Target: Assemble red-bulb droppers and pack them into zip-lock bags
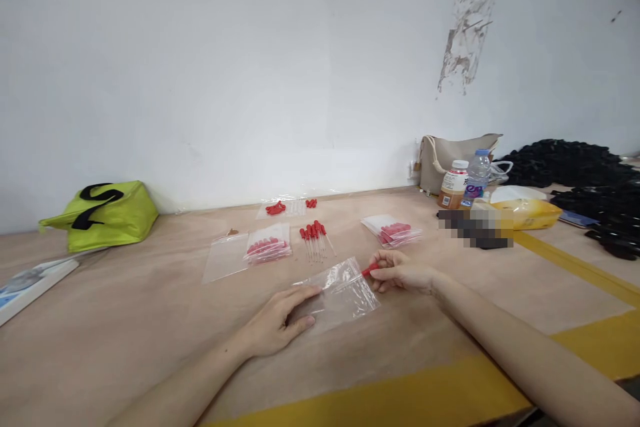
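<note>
Both busy: left hand (274, 327) flat pinning bag (345, 290); right hand (400, 273) pinching dropper (371, 269).

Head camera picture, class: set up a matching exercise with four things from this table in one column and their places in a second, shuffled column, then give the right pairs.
Things
1. clear plastic bag
2. lime green bag
3. water bottle
4. loose red-capped droppers

Places
A. far left of the table, against the wall
B. far right, beside the brown-labelled bottle
C. under the left hand, with the right hand at its edge
D. middle of the table, between two filled packets

Pairs: 1-C, 2-A, 3-B, 4-D
</note>
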A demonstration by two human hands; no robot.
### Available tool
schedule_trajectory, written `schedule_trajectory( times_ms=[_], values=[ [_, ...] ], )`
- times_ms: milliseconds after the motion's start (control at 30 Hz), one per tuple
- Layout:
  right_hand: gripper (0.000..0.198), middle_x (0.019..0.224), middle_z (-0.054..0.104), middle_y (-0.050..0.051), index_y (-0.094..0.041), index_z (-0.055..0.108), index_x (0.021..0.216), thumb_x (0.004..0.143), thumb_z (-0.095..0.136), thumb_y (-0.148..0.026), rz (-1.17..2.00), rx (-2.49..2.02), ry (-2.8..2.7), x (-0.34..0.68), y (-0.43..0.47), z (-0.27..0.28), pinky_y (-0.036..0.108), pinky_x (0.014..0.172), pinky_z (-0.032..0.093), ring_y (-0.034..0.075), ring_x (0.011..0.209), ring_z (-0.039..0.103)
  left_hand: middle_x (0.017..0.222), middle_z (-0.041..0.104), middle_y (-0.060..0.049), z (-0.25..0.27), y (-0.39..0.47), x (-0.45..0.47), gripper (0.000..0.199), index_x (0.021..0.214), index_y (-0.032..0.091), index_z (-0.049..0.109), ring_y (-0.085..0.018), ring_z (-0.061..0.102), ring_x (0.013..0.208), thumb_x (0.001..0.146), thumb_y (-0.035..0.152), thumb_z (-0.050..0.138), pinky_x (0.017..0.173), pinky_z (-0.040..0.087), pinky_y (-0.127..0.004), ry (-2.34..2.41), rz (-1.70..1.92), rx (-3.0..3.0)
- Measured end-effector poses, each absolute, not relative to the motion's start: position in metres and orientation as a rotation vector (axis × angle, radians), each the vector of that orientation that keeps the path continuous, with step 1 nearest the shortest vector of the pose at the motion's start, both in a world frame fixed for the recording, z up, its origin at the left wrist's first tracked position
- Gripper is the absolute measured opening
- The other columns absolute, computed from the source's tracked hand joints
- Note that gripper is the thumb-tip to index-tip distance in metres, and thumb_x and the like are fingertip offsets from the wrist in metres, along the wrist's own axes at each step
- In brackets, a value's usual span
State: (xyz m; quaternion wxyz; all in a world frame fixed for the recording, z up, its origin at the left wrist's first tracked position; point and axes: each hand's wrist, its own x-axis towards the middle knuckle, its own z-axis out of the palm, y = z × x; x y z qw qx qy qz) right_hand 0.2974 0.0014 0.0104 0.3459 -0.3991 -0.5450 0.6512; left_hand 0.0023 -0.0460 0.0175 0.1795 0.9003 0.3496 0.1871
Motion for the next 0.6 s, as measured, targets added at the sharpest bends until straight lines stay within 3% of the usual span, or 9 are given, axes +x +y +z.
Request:
schedule_trajectory(
  times_ms=[100,233,333,500,600],
  values=[
    [0.029,0.060,0.057,-0.003,-0.014,0.053,0.074,0.058,0.072,-0.028,1.543,-1.038,-1.676,0.304,0.003,0.012,0.017,0.045,0.036,0.007,0.050,0.052,0.127,0.047,-0.002,0.017,-0.044,0.002,0.042,0.126,0.029,0.038,-0.020,0.043,0.115,0.085,0.032,0.046,0.097,0.034,-0.037,0.991,0.508,2.547],
    [0.030,0.057,0.054,-0.004,-0.013,0.059,0.073,0.054,0.073,-0.032,1.334,-0.992,-1.720,0.294,0.006,0.004,0.018,0.048,0.034,0.005,0.051,0.045,0.126,0.048,-0.002,0.017,-0.042,0.002,0.043,0.126,0.028,0.039,-0.020,0.043,0.115,0.085,0.031,0.046,0.097,0.034,-0.038,0.962,0.497,2.570],
    [0.031,0.049,0.046,-0.006,-0.013,0.065,0.076,0.057,0.071,-0.037,1.198,-1.020,-1.803,0.281,0.006,-0.003,0.018,0.044,0.028,0.005,0.045,0.037,0.126,0.048,-0.002,0.018,-0.042,0.002,0.042,0.126,0.028,0.039,-0.020,0.043,0.115,0.085,0.030,0.046,0.097,0.034,-0.037,0.959,0.492,2.580],
    [0.029,0.074,0.061,0.001,-0.020,0.070,0.083,0.066,0.063,-0.043,0.960,-0.920,-2.047,0.267,-0.001,-0.005,0.021,0.058,0.037,0.011,0.066,0.050,0.124,0.050,-0.002,0.022,-0.043,0.004,0.040,0.126,0.028,0.040,-0.020,0.045,0.113,0.086,0.030,0.044,0.096,0.035,-0.037,0.948,0.469,2.583],
    [0.028,0.079,0.062,0.002,-0.022,0.069,0.088,0.073,0.056,-0.042,0.815,-0.953,-2.173,0.267,-0.003,-0.003,0.023,0.066,0.039,0.013,0.072,0.052,0.123,0.052,-0.002,0.022,-0.042,0.005,0.038,0.125,0.027,0.043,-0.019,0.045,0.113,0.087,0.029,0.043,0.097,0.033,-0.037,0.908,0.474,2.595]
  ],
)
